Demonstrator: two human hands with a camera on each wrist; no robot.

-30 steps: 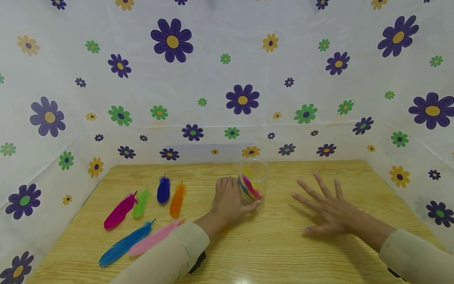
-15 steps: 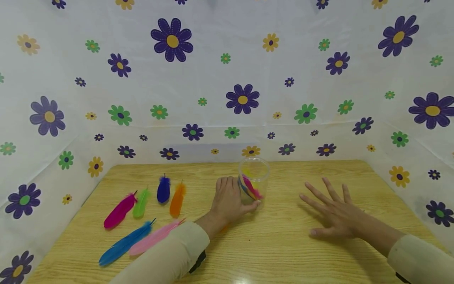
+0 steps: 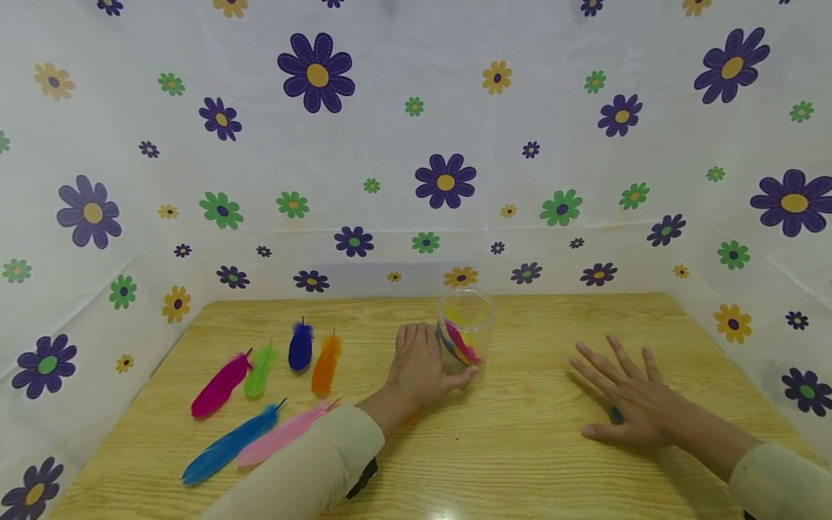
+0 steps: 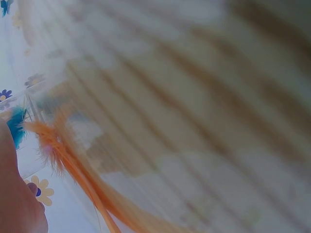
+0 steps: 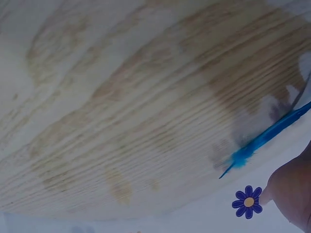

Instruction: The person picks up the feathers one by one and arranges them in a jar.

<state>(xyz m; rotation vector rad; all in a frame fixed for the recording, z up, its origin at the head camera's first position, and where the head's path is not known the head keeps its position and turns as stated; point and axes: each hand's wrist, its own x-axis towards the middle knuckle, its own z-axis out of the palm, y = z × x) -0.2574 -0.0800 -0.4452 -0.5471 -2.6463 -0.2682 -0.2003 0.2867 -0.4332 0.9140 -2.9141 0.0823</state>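
My left hand (image 3: 419, 372) holds a clear plastic cup (image 3: 481, 347), thumb across its front and fingers along its left side. Inside the cup lie yellow, pink and blue feathers. An orange feather (image 4: 80, 167) lies under the left wrist, mostly hidden in the head view. My right hand (image 3: 640, 404), fingers spread and straight, is palm down low over the right part of the table. A blue feather (image 3: 617, 415) peeks out beneath it; more of this blue feather (image 5: 265, 139) appears in the right wrist view, beside part of the hand (image 5: 294, 189).
On the table's left lie a magenta feather (image 3: 221, 386), a light green one (image 3: 259, 374), a dark blue one (image 3: 300, 348), an orange one (image 3: 324, 370), a blue one (image 3: 227, 446) and a pink one (image 3: 282, 437). A flower-printed sheet (image 3: 377, 130) surrounds the wooden table (image 3: 494, 455).
My right hand has moved right and slightly nearer to me, and a bit of blue feather now shows beneath it. The left hand stays on the cup.
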